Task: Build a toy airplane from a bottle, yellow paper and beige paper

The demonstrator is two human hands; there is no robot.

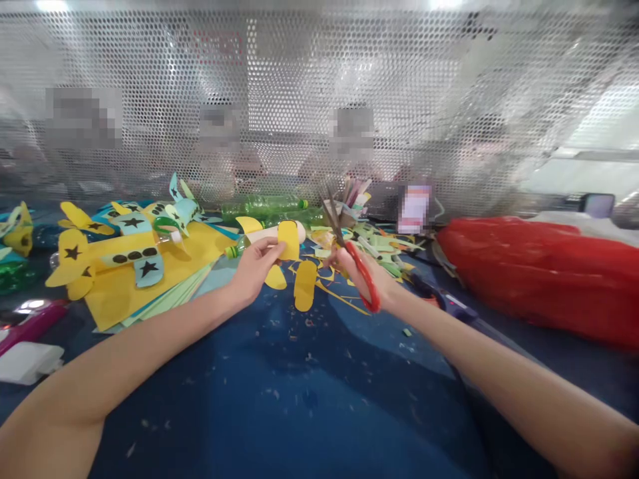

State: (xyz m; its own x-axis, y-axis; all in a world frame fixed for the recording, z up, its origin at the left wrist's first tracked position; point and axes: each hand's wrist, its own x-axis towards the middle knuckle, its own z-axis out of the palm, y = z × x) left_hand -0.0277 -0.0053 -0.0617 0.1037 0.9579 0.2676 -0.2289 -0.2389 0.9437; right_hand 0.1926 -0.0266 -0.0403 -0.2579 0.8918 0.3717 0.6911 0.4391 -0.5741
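My left hand [255, 267] pinches a rounded yellow paper piece [288, 240] just above the blue table cover [279, 386]. My right hand [360, 273] grips red-handled scissors [349, 256], blades pointing up and away, a little right of that piece. A second oval yellow cut-out [305, 285] and a smaller one [275, 277] lie on the cover between my hands. Behind the held piece lies a bottle with yellow wings [264, 231].
Paper-and-bottle planes [107, 256] rest on yellow sheets [144, 279] at left. Green bottles [264, 206] and paper scraps [379, 249] lie further back. A red bag [544, 273] fills the right. A perforated metal screen [319, 100] stands behind, with people beyond it.
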